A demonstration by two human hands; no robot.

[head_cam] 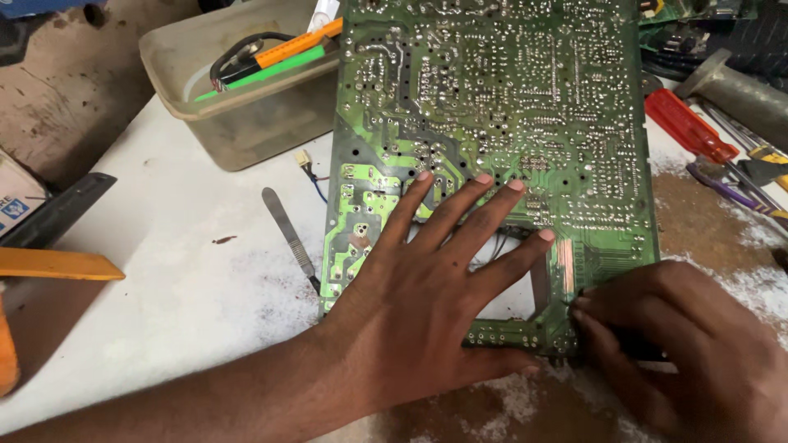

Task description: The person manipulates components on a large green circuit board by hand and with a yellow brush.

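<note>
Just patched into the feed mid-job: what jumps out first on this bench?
The large green circuit board, solder side up, fills the centre of the white bench top. The left hand lies spread flat on its lower part, while the right hand pinches something dark at its lower right corner. A red-handled screwdriver lies to the right, and a cloudy plastic tub of tools stands upper left.

A cardboard box (15, 197) with a white-and-blue label sits at the far left edge, well left of the green circuit board (492, 123), mostly cut off.
</note>
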